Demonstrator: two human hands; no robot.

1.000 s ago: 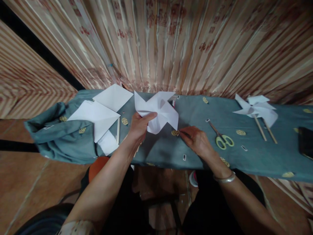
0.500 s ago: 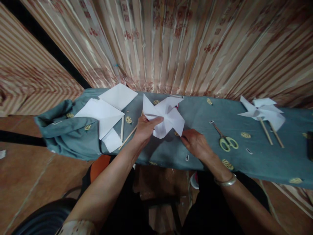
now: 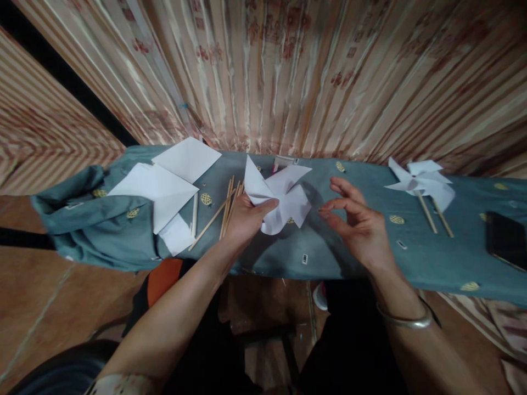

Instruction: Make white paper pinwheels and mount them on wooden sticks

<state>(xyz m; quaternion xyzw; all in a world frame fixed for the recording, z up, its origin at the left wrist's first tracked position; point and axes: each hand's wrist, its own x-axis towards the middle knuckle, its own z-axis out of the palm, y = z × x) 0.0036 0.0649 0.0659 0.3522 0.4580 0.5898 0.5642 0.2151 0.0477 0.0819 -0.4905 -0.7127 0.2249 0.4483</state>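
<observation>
Where a pleated beige curtain [image 3: 263, 82] hangs behind a narrow table [image 3: 272, 262] under green-grey pineapple-print cloth [image 3: 420, 269], your left hand [image 3: 247, 216] pinches a white paper pinwheel [image 3: 293, 191] over the middle. Your right hand [image 3: 360, 230] hovers beside it, wrist over the front edge, thumb and forefinger nearly meeting; I cannot tell if they grip anything. Cloth stretches rightward to two stick-mounted white pinwheels [image 3: 430, 182]; wooden sticks [image 3: 226, 202] and white paper sheets [image 3: 175, 186] crowd your left.

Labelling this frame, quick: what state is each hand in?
Left hand: closed on the white paper pinwheel.
Right hand: fingers loosely curled; whether they pinch anything tiny cannot be told.
</observation>
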